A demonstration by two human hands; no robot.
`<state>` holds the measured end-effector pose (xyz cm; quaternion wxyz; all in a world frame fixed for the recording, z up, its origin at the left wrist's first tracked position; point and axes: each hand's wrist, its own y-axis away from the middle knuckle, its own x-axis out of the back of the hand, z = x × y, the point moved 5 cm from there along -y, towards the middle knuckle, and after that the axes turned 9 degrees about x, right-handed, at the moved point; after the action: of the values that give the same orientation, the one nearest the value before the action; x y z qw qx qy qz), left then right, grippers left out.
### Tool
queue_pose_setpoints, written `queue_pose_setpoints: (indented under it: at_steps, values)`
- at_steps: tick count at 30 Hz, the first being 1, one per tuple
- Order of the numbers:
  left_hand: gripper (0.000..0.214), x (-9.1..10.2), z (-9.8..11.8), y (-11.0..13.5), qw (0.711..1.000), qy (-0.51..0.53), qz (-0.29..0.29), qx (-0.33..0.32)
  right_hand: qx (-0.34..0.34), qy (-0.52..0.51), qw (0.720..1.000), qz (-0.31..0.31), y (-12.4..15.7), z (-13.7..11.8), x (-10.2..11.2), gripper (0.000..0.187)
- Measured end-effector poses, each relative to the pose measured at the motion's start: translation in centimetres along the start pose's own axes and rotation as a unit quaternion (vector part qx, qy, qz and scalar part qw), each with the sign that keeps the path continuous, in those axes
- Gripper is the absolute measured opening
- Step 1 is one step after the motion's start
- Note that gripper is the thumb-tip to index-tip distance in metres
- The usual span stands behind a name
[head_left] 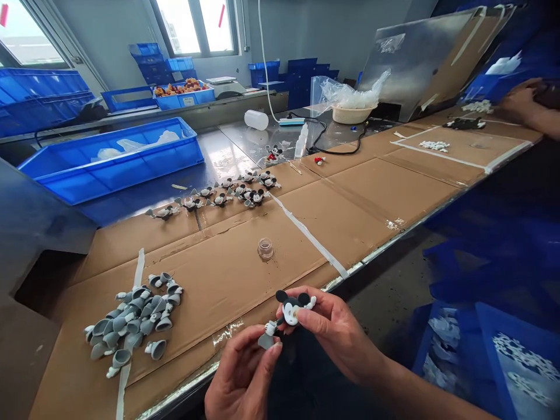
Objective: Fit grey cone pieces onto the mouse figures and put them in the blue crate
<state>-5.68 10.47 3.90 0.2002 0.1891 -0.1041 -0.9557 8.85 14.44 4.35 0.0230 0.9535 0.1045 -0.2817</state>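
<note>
My right hand (335, 332) grips a small black-and-white Mickey Mouse figurine body (294, 307) by its sides, just above the cardboard-covered bench's front edge. My left hand (242, 373) pinches a grey-shoed figurine leg (268, 336) against the underside of that body. The two parts touch, though my fingers hide the joint. To the left, a loose heap of grey-shoed legs (133, 318) lies on the cardboard (227, 274). Several assembled figurines (227, 192) stand grouped farther along the bench. A small clear jar (265, 248) sits between them and my hands.
A co-worker's hand (520, 102) works at the bench's far end near white parts. Blue crates (109, 160) stand left of the bench, with more (516, 361) below its right edge. A white bottle (256, 119) and a plastic-filled bowl (352, 114) stand beyond.
</note>
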Motion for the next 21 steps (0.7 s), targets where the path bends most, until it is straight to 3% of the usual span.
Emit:
queue_pose_setpoints:
  at_steps: [5,11,21]
  values:
    - [0.019,-0.3,1.0,0.2,0.991,-0.033,-0.053,-0.116,-0.002,-0.005,1.000,0.003,-0.1,0.1,-0.2,0.029]
    - [0.035,0.3,0.2,-0.1,0.999,0.027,-0.012,-0.033,-0.024,-0.015,1.000,-0.008,0.4,0.2,-0.7,0.031]
    - [0.036,0.1,-0.2,-0.1,0.999,0.043,-0.016,0.021,-0.041,-0.054,0.998,0.019,0.4,0.3,-1.0,0.036]
